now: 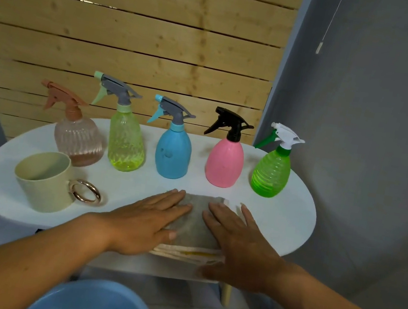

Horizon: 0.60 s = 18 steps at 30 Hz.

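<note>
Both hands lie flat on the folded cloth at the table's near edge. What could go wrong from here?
The folded cloth lies at the near rim of the table; a pull by the left hand and right hand might drag it off. A forward push could tip the blue bottle or pink bottle standing just behind it.

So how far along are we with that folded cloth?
Done: the folded grey cloth lies at the front edge of the white oval table. In hand: left hand and right hand press flat on it. Left: probably spraying or wiping; the five coloured plastic spray bottles stand untouched behind.
</note>
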Motion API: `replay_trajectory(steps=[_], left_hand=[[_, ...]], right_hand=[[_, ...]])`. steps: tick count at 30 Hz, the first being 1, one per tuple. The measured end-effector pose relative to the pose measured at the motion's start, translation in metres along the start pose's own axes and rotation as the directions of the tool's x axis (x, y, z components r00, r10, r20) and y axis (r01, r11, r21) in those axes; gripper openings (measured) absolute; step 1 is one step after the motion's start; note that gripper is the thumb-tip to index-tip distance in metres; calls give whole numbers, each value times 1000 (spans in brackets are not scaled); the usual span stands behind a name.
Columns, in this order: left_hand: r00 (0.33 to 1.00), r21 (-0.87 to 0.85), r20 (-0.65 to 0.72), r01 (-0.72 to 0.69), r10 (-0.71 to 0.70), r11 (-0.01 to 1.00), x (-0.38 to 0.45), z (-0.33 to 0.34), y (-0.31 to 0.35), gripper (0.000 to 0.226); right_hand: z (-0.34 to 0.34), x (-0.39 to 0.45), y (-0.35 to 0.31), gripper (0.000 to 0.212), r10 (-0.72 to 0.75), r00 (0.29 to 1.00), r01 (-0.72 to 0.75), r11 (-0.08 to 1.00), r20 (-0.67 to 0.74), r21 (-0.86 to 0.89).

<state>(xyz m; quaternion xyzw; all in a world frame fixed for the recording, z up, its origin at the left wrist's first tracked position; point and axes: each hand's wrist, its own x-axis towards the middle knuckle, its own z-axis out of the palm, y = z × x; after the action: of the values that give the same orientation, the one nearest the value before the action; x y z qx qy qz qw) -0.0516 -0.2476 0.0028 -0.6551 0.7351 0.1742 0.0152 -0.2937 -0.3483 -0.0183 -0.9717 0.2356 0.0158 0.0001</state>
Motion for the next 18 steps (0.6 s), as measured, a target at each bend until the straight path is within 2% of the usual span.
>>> replay_trajectory(steps=[2,4,7,8,9,11,13,14,16,18], left_hand=[[1000,25,14,-10,10,1000,-1,-3,0,66],[999,40,52,-17,14,999,-4,-3,-2,65],[993,9,118,-15,14,1000,-11,-3,-5,65],[994,-4,114,-1,2,1000,-12,-6,-5,64],[997,-52,82,19,-15,998,-10,-6,-6,62],[994,-208,-74,68,-85,976,-1,-6,-3,55],[957,-321,-211,127,-202,938,15,-5,2,58],[933,-375,-236,170,-271,911,23,-6,5,62],[885,-439,-232,276,-404,855,36,-9,11,66],[841,-448,-229,356,-490,820,41,-13,13,60]], right_hand=[[3,-3,3,80,-57,995,48,993,-83,-106],[-2,-4,1,56,-116,978,105,992,-173,-73],[-11,-15,-4,47,-217,964,208,975,-150,-74],[-16,-19,-6,50,-218,968,217,976,-121,-18],[-17,-20,-5,57,-165,979,175,981,-120,83],[-24,-12,-5,65,29,985,21,960,-172,281],[-35,8,-6,52,256,921,-140,921,-293,364],[-40,19,-4,49,350,896,-240,900,-275,365],[-44,38,2,59,486,869,-440,845,-94,305],[-41,52,6,54,546,833,-546,791,84,275]])
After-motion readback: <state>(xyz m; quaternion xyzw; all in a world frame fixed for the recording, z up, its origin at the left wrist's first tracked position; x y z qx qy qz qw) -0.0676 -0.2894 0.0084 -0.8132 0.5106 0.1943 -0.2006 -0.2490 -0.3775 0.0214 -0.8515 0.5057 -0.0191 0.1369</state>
